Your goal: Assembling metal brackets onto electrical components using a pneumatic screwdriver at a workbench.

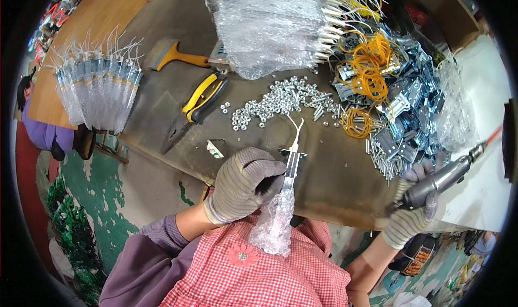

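Left hand (245,182), in a striped grey knit glove: I am gripping a slim metal-ended part in clear bubble wrap (276,223), fingers curled closed, wrap over my lap, white wires (295,130) pointing far over the table. Right hand (408,222): I am closing fingers around a dark grey cylindrical tool (438,187), well right of the part, its near-left end blurring. Judgement: I am probably fastening; the next move is calling for steady alignment of tool and part.

The workbench (334,191) has a dark, stained top. A bubble-wrapped stack (272,34) occupies the far edge. Toward the left edge lie a yellow-handled brush (183,57) and pliers (196,93); centrally, loose nuts (258,111); rightward, metal brackets (418,113), with screws (384,158) nearer the front edge.
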### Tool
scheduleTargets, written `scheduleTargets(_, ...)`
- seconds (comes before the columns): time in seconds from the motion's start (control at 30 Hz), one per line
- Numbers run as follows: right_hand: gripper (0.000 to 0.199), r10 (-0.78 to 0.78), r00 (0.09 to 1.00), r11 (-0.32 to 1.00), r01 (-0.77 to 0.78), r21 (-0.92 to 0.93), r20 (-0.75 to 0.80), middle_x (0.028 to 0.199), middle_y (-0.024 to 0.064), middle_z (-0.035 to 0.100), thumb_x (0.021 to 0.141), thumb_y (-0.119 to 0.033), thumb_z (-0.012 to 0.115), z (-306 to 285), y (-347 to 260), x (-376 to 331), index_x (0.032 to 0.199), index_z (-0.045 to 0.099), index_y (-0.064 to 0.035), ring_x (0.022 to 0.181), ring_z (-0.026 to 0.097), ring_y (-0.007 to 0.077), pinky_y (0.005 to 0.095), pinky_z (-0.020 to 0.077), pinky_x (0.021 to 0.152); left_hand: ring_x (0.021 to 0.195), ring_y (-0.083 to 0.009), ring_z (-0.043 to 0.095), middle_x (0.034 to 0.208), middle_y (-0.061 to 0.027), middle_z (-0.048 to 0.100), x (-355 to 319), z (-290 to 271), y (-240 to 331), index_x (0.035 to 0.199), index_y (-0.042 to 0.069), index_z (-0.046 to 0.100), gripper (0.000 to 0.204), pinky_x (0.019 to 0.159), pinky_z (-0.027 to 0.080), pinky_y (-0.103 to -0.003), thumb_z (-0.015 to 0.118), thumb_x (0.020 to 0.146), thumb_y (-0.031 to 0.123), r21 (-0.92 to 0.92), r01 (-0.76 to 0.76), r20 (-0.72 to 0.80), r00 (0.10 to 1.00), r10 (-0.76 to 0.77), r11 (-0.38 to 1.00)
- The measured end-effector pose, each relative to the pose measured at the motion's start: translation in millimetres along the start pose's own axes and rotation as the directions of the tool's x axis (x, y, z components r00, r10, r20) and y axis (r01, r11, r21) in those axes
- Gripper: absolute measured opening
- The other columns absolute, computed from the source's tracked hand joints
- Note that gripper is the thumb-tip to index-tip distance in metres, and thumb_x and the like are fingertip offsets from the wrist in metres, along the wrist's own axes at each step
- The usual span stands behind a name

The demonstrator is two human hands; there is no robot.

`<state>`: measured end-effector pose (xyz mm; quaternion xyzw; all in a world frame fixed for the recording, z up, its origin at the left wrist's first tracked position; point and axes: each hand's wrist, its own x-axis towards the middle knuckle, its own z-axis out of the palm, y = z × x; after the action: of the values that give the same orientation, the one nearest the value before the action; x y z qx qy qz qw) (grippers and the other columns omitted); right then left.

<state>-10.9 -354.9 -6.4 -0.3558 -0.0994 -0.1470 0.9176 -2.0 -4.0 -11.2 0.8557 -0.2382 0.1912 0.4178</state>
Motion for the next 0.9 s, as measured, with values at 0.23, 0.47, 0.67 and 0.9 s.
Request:
scheduleTargets(0.23,0.043,0.236,0.949,0.849,-0.096,0.519,-0.21,0.105,0.0042,0.059,0.085,-0.021,0.074,59.2,86.2,-17.6,0.122,0.056,-0.0092,0.088,0.055,0.0142,0.036,0.0439,0.092,0.08,-0.0273,0.064,0.089,-0.0085,0.064,-1.5,0.4,-3.8,0.101,0.01,0.065,0.036,0.069,0.052,-0.037,0.081,0.068,0.007,0.027,0.003,0.009,1.0,-0.004,1.0)
scheduleTargets(0.47,0.032,0.208,0.947,0.837,-0.043,0.545,-0.245,0.101,0.0038,0.058,0.084,-0.017,0.073,69.5,99.7,-22.1,0.112,0.06,-0.0094,0.084,0.054,0.0128,0.0351,0.0441,0.09,0.083,-0.0273,0.064,0.09,-0.0074,0.064,-2.9,-0.4,-2.9,0.1,0.011,0.066,0.036,0.072,0.052,-0.038,0.081,0.067,0.007,0.024,0.036,0.024,0.999,-0.037,0.999)
scheduleTargets(0.67,0.033,0.2,0.945,0.862,-0.045,0.506,-0.257,0.101,0.0038,0.058,0.083,-0.014,0.072,69.1,101.6,-22.2,0.113,0.06,-0.0093,0.084,0.054,0.013,0.0351,0.0437,0.09,0.083,-0.0278,0.064,0.092,-0.0076,0.065,-2.5,-0.7,-4.0,0.101,0.011,0.067,0.036,0.071,0.052,-0.038,0.079,0.067,0.006,0.023,0.04,0.041,0.998,-0.041,0.999)
scheduleTargets(0.9,0.034,0.224,0.943,0.867,-0.078,0.492,-0.245,0.099,-0.0002,0.056,0.081,-0.013,0.077,73.5,103.1,-21.2,0.109,0.058,-0.0107,0.085,0.055,0.0122,0.0362,0.0455,0.092,0.077,-0.0306,0.063,0.09,-0.0114,0.064,11.8,-5.6,-4.5,0.118,0.009,0.066,0.047,0.064,0.051,-0.04,0.071,0.072,0.002,-0.024,-0.02,0.262,0.965,0.026,0.999)
